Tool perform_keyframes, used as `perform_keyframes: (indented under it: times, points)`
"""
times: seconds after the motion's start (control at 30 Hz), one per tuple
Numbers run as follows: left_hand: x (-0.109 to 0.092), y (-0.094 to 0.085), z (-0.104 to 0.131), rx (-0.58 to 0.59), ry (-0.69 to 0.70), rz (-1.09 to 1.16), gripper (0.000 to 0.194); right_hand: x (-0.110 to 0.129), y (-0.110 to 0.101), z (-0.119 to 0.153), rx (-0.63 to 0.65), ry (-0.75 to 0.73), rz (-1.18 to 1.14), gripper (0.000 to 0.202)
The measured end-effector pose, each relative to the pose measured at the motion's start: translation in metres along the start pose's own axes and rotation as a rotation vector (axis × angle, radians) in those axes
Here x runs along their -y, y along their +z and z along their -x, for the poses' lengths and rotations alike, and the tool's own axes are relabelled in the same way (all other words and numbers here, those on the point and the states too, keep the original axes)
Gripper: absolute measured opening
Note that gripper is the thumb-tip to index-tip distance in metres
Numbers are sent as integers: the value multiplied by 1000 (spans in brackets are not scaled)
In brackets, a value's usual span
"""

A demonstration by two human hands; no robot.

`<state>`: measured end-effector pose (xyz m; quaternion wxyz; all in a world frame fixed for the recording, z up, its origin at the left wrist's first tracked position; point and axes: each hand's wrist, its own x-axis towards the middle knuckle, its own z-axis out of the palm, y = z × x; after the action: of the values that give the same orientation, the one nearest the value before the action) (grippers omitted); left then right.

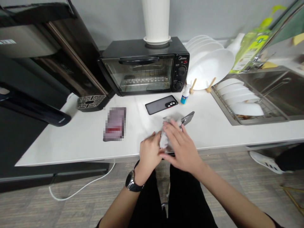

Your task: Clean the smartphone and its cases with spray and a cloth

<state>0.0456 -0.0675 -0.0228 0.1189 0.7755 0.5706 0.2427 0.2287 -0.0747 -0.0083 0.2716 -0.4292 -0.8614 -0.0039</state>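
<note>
Stands at the near side of a white counter [83,150], wearing black trousers [190,196] and, on the left wrist, a dark watch [129,179]. Has a white cable [87,184] on the floor to the left and another person's white shoe [266,161] to the right. Holds a crumpled white tissue [164,141] by the counter's near edge, between both hands. Grips it with the right hand [184,148], fingers extended across its top; curls the left hand [150,148] at its left side, around what cannot be told. Shows a tilted dark grey slab [188,118] sticking out just beyond the right fingers, partly hidden by them. Has, lying flat to the left, a pixelated flat item [115,124] with dark edges. Farther on, has a black-rimmed phone case [160,105] lying flat, with a small spray bottle [184,95] upright just beside its right end. Faces, to the right, a metal sink [283,114] with white bowls [247,108] in a wire rack [222,104]; to the far left, a dark drinks machine [78,60]. Faces, at the far side, a black toaster oven [140,68] under a white pot [156,20], white plates [209,68] standing to its right, then a green pump bottle [249,52].
</note>
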Motion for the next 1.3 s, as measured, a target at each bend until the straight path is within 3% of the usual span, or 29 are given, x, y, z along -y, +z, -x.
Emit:
perform_keyframes:
  times: [0.1,0.33,0.4,0.53,0.6,0.67,0.8,0.87,0.97,1.1,1.17,1.3]
  points:
    - [3,0,0,23,28,35,20,15,2,0,58,-92,2,82]
    - [-12,-2,-1,-101,13,-29,20,-56,-19,1,-162,215,54,63]
    - [-12,-2,-1,-95,5,-36,21,-47,-16,0,-156,199,46,67]
    - [-3,-1,-1,-11,-4,-75,32,4,0,-1,7,-11,6,82]
    - [-2,-1,0,9,4,-89,36,13,3,0,47,-57,4,81]
    - [-3,-1,0,-18,6,-86,31,1,1,0,18,-13,15,78]
    - [-12,-2,-1,-119,10,-86,19,-49,-11,0,-134,207,61,74]
    - [-13,-1,-1,-146,24,-84,19,-54,-13,0,-166,245,61,74]
    - [-9,0,0,-120,37,-84,18,-26,-7,1,-100,139,34,79]
    - [-2,1,1,-63,47,-124,41,12,0,1,15,-53,39,77]
    - [-3,0,1,-79,41,-113,37,2,-3,1,-3,-42,49,72]
    - [-10,-1,0,-144,25,-88,16,-51,-13,1,-156,176,80,66]
